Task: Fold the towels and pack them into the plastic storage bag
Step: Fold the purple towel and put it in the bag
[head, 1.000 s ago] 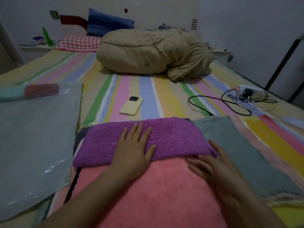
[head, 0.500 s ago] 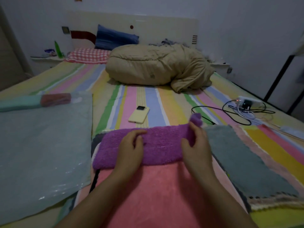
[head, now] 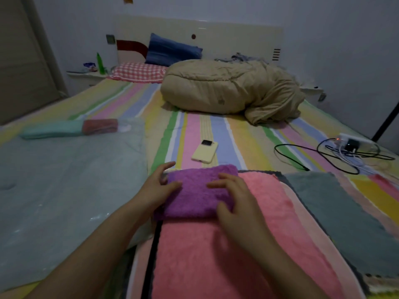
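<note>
From the head camera, both forearms reach forward over the bed (head: pixel 216 130) and meet at a purple towel (head: pixel 198 190). The left hand (head: pixel 159 186) sits against the towel's left edge with its fingers spread and fairly straight, the fingertips touching the top surface and one finger lifted clear towards the far side. The right hand (head: pixel 235 201) lies flat on top of the towel's right half, fingers extended and pointing left, the thumb down at the near edge; neither hand is curled round the cloth. The purple towel is folded into a compact, thick rectangle (fluffy, with rounded edges) and rests on the far end of a pink towel (head: pixel 216 255) that is laid out flat towards the person. A grey towel (head: pixel 334 212) lies spread just beside the pink one on the right. To the left, the plastic bag (head: pixel 64 190) lies flat and shiny on the striped sheet, its near edge close to the left forearm. At its far end are a teal roll (head: pixel 54 129) and a red roll (head: pixel 100 126), seemingly inside the bag, though the dim light makes that hard to confirm. A yellow phone (head: pixel 205 151) lies just beyond the purple towel.
</note>
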Action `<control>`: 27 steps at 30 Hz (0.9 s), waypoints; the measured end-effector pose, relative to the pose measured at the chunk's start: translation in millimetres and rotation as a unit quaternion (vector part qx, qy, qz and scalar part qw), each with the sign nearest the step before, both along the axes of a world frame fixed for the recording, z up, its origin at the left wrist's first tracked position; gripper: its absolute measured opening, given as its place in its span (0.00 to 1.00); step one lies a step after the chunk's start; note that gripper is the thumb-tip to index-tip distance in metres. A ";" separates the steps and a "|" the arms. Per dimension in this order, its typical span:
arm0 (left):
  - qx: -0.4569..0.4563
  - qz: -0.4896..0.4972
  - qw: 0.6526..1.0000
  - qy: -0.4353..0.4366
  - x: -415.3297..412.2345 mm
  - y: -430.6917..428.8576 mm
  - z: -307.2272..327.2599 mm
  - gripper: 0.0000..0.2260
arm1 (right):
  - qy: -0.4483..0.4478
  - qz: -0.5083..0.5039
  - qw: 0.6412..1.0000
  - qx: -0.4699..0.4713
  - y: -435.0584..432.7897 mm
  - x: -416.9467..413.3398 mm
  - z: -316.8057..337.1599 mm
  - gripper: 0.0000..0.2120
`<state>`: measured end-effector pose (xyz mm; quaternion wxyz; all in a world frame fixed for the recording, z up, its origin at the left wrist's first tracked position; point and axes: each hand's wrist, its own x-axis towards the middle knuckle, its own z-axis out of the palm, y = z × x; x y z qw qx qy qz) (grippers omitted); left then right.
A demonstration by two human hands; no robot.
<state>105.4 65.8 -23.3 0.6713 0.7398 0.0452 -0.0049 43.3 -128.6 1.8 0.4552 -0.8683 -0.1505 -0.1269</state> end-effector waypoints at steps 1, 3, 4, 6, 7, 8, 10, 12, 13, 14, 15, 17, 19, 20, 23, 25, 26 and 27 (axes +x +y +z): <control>0.037 -0.014 0.999 -0.030 -0.4 -1.3 0.6 0.20 | 0.001 -0.020 1.000 -0.006 -7.3 2.7 0.6 0.19; 0.087 -0.021 0.993 -0.070 0.3 -1.5 1.9 0.20 | 0.007 -0.056 0.998 -0.021 -20.6 8.0 -3.5 0.18; 0.097 -0.017 0.992 -0.084 1.1 -0.2 3.1 0.20 | 0.012 -0.074 0.997 -0.022 -26.3 10.7 -7.8 0.17; 0.113 -0.009 0.988 -0.105 2.8 4.5 5.7 0.21 | 0.042 -0.096 0.994 -0.008 -35.2 17.4 -18.3 0.15; 0.118 -0.005 0.987 -0.110 3.7 7.4 5.8 0.21 | 0.070 -0.101 0.992 0.001 -37.7 20.0 -22.6 0.15; 0.118 -0.001 0.987 -0.108 4.3 9.6 5.6 0.20 | 0.101 -0.104 0.989 0.012 -39.1 22.8 -27.2 0.15; 0.115 0.008 0.990 -0.083 4.3 12.3 2.7 0.19 | 0.146 -0.108 0.982 0.051 -39.3 26.9 -31.9 0.14; 0.114 0.011 0.992 -0.060 3.5 12.4 -2.8 0.18 | 0.181 -0.103 0.974 0.089 -35.8 28.3 -28.9 0.14; 0.116 0.012 0.991 -0.057 3.1 12.2 -5.5 0.18 | 0.205 -0.093 0.969 0.105 -33.0 28.7 -26.9 0.15; 0.118 0.013 0.991 -0.055 2.8 12.0 -7.4 0.18 | 0.226 -0.081 0.964 0.114 -28.9 29.3 -25.6 0.17; 0.118 0.014 0.992 -0.051 2.8 11.9 -8.6 0.18 | 0.238 -0.079 0.961 0.114 -24.9 30.1 -25.9 0.20; 0.115 0.020 0.992 -0.045 3.1 11.4 -8.9 0.18 | 0.240 -0.092 0.959 0.123 -17.2 33.5 -27.0 0.23; 0.117 0.032 0.991 -0.047 1.8 9.1 -6.3 0.18 | 0.240 -0.096 0.952 0.165 -13.4 35.2 -23.9 0.24; 0.118 0.039 0.991 -0.052 -0.1 6.9 -4.0 0.17 | 0.238 -0.098 0.948 0.186 -14.1 34.9 -18.8 0.23; 0.118 0.039 0.989 -0.076 -7.1 -7.8 6.3 0.16 | 0.208 -0.117 0.949 0.205 -33.6 33.9 -1.8 0.23; 0.115 0.022 0.990 -0.081 -12.6 -24.8 11.7 0.15 | 0.186 -0.136 0.953 0.198 -54.9 31.8 5.8 0.23; 0.122 0.015 0.989 -0.078 -15.4 -34.1 11.7 0.15 | 0.183 -0.149 0.953 0.192 -67.1 30.4 6.4 0.24; 0.138 0.007 0.988 -0.072 -18.0 -43.3 10.2 0.14 | 0.191 -0.160 0.950 0.186 -78.7 26.6 6.7 0.25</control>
